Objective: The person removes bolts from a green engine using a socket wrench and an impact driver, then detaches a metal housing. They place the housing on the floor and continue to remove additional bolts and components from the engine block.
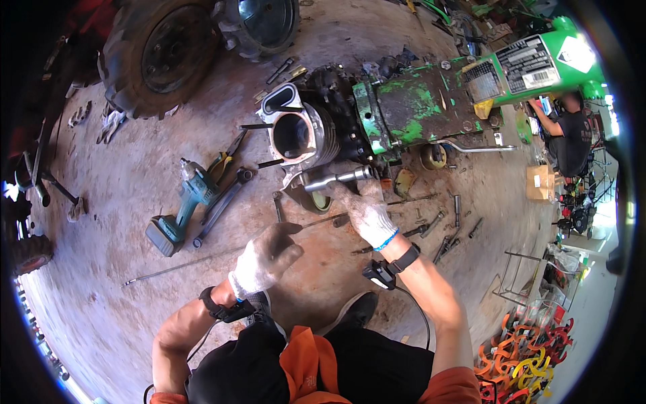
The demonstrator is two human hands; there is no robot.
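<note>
My right hand [370, 212], in a white knit glove with dark, soiled fingers, grips a shiny stepped metal shaft [331, 180]. The shaft lies roughly level, just below an engine cylinder [296, 138] whose open bore faces me. Lower and to the left, my left hand [264, 258] wears a similar glove. Its thumb and fingers are bent but apart, with nothing visible between them. A long thin rod [195, 264] runs along the floor and passes behind that hand. The engine joins a worn green machine body [420, 104] stretching right.
A teal cordless impact wrench [182, 205], a long wrench [222, 205] and pliers [225, 161] lie left of the engine. Several sockets and bars [447, 246] are scattered at right. Large tyres [161, 57] stand behind. A person [572, 135] crouches far right, near a cardboard box [540, 183].
</note>
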